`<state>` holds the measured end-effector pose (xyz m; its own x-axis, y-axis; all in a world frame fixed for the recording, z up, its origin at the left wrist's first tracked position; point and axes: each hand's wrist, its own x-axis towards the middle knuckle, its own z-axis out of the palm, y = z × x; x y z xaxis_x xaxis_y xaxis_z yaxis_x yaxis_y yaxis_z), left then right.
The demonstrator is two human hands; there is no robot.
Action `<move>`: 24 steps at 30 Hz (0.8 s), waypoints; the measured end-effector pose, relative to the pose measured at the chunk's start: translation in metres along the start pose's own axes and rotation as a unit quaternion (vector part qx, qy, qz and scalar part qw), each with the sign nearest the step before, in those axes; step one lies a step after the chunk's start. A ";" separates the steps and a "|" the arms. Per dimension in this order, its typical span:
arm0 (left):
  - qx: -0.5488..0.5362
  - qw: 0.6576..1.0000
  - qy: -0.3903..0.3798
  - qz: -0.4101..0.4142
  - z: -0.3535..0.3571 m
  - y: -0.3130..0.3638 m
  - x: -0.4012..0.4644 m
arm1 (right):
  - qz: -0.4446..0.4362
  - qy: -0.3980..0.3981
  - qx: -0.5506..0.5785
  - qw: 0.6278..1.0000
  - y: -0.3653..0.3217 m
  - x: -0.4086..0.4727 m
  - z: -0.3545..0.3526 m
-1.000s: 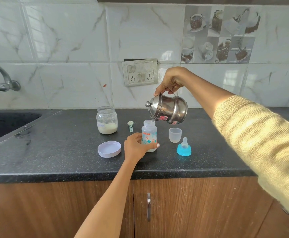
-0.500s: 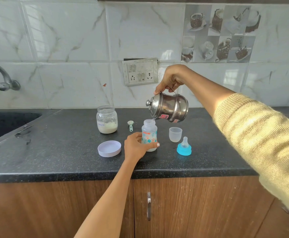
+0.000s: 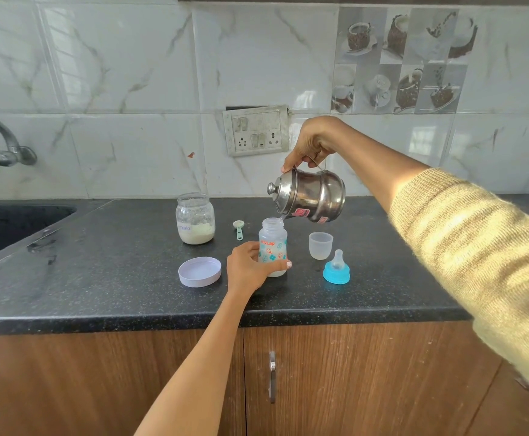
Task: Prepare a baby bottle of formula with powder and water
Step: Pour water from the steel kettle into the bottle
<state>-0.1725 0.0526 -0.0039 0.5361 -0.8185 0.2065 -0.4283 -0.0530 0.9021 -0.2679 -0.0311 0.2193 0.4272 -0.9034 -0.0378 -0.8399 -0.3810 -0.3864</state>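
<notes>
A small clear baby bottle [image 3: 273,240] with a printed pattern stands open on the black counter [image 3: 99,278]. My left hand [image 3: 247,267] grips its lower part from the left. My right hand [image 3: 312,146] holds the handle of a steel lidded pot [image 3: 308,196], tilted left so its spout sits over the bottle's mouth, with a thin stream of water running in. White liquid or powder shows at the bottle's bottom. A glass jar of formula powder [image 3: 195,218] stands open behind, with a small green scoop [image 3: 238,229] beside it.
The jar's white lid [image 3: 199,272] lies left of the bottle. A clear bottle cap [image 3: 320,245] and the blue nipple ring [image 3: 336,269] stand to the right. A sink [image 3: 11,225] and tap [image 3: 5,143] are at far left. Wall sockets [image 3: 257,130] sit behind.
The steel pot has tipped a little further over the bottle's mouth. The left hand and bottle have stayed in place.
</notes>
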 end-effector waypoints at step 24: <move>-0.001 1.000 -0.002 -0.010 0.000 0.001 0.000 | -0.018 0.005 -0.028 0.999 -0.007 0.000 0.001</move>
<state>-0.1726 0.0523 -0.0023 0.5422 -0.8191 0.1873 -0.4160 -0.0681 0.9068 -0.2621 -0.0280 0.2210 0.4551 -0.8903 -0.0154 -0.8415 -0.4243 -0.3345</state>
